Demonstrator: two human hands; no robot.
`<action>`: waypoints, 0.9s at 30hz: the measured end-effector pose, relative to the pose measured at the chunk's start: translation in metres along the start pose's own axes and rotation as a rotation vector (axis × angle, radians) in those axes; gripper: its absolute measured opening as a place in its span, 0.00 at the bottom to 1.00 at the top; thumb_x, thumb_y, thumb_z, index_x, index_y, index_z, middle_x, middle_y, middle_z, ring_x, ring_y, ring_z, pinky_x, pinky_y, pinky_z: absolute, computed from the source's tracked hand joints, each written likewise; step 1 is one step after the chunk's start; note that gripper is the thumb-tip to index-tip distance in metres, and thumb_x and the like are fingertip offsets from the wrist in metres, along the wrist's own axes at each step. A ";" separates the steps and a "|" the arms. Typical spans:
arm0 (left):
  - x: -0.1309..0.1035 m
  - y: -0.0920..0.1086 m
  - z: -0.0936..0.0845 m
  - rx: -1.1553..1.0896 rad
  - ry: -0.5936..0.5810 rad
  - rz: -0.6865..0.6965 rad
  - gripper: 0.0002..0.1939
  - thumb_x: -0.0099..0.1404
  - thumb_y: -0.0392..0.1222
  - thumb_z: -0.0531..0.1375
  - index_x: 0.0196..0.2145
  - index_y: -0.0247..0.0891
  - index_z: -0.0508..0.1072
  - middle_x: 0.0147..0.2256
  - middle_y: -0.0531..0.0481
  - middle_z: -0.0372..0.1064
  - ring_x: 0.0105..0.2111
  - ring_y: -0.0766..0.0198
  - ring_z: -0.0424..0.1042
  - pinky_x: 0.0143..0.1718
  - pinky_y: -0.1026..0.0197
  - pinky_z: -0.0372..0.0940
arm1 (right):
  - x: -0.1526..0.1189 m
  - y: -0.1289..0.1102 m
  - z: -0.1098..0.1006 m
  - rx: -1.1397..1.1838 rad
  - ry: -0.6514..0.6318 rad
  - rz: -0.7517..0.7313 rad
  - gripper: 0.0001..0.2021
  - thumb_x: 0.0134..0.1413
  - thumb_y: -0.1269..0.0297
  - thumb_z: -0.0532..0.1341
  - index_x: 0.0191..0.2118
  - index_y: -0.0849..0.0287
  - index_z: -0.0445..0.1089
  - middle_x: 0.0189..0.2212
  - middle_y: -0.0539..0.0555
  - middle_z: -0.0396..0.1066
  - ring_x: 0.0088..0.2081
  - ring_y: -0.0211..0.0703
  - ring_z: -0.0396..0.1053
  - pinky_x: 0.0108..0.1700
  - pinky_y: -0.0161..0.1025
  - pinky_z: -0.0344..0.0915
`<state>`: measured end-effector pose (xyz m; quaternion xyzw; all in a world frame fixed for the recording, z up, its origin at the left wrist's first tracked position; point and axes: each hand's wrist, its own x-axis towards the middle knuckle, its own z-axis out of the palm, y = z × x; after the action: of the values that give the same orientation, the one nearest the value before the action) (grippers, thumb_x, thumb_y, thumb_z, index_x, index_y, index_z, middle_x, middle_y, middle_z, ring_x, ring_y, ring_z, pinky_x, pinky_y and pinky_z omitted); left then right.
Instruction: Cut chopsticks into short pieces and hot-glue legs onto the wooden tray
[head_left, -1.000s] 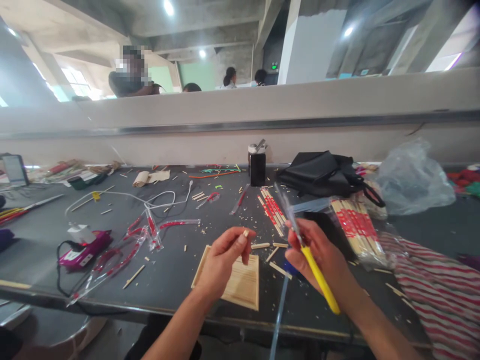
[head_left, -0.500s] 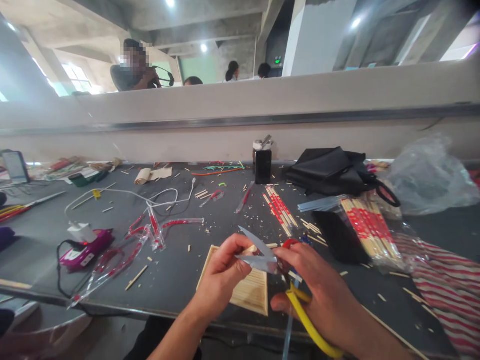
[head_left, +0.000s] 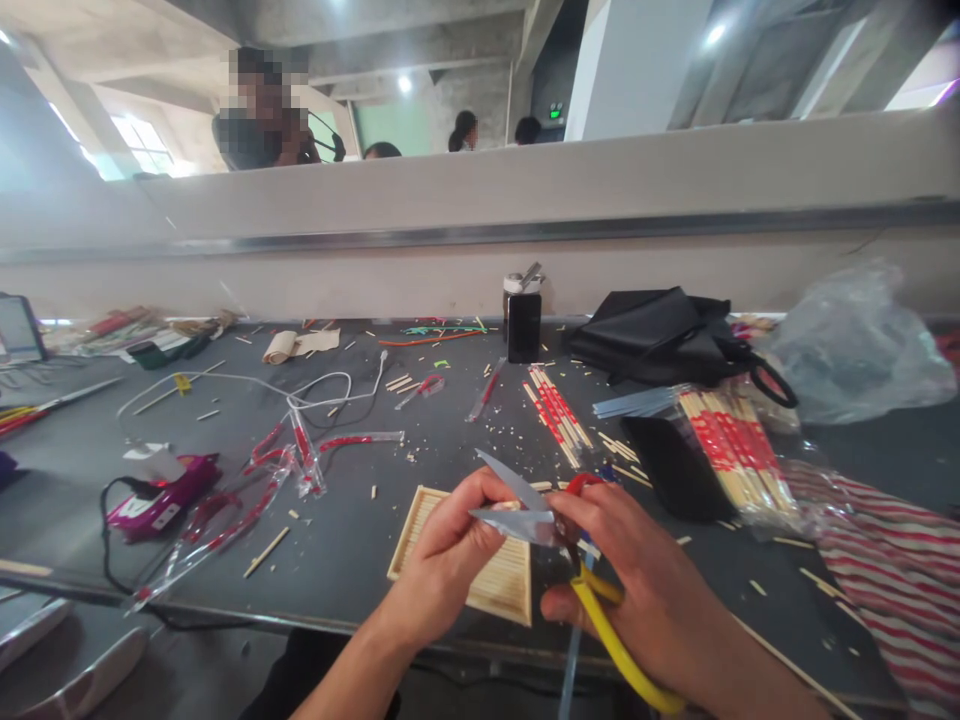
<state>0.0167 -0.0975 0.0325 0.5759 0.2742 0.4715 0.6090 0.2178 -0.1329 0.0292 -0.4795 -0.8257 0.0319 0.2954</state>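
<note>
The right hand (head_left: 637,570) is clamped on a pair of scissors (head_left: 529,527), its fingers curled at the red part of the grip and the yellow handle slanting down past the palm towards the near edge of the counter (head_left: 337,590). The blades are spread, pointing left, with their tips by the fingers of the left hand. The left hand (head_left: 454,535) has its thumb and forefinger brought close together in a pinch on a short stick (head_left: 513,504); only its pale end shows, between the two blades, and the rest is hidden by the fingers and metal. Whether a blade touches the stick cannot be told.

Just below the left hand, and partly covered by it, a wooden panel (head_left: 502,590) with a raised rim and rows of slats lies flat on the counter. Beyond the right hand lie a bundle of sticks (head_left: 556,415) with red wrapping and, farther right, a black phone (head_left: 679,470) beside a clear packet of sticks (head_left: 735,450). A striped cloth (head_left: 892,570) spreads over the counter's right end. Left of the left hand are clear wrappers (head_left: 307,465) with red in them and a purple power strip (head_left: 165,500)
</note>
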 end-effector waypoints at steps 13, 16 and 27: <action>0.002 0.006 0.006 0.122 0.041 0.031 0.05 0.65 0.41 0.58 0.33 0.40 0.72 0.32 0.50 0.67 0.34 0.64 0.62 0.36 0.65 0.56 | 0.001 0.000 0.004 -0.038 -0.026 -0.010 0.33 0.50 0.58 0.67 0.58 0.53 0.52 0.46 0.60 0.63 0.48 0.59 0.63 0.48 0.55 0.65; 0.003 0.001 0.008 0.083 0.057 0.056 0.04 0.65 0.41 0.58 0.34 0.40 0.72 0.32 0.51 0.66 0.34 0.64 0.63 0.36 0.65 0.57 | 0.000 -0.002 0.005 -0.054 -0.023 -0.022 0.30 0.54 0.59 0.63 0.59 0.55 0.51 0.47 0.61 0.63 0.50 0.59 0.62 0.49 0.54 0.64; 0.004 -0.005 0.017 0.073 0.065 0.111 0.04 0.67 0.39 0.56 0.35 0.39 0.69 0.33 0.51 0.67 0.35 0.66 0.66 0.38 0.64 0.60 | 0.002 -0.006 0.006 -0.092 -0.012 -0.008 0.24 0.60 0.60 0.57 0.59 0.58 0.52 0.46 0.62 0.63 0.50 0.58 0.62 0.48 0.54 0.66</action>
<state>0.0344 -0.1009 0.0318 0.5964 0.2783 0.5127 0.5514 0.2089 -0.1332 0.0270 -0.4891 -0.8300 -0.0045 0.2680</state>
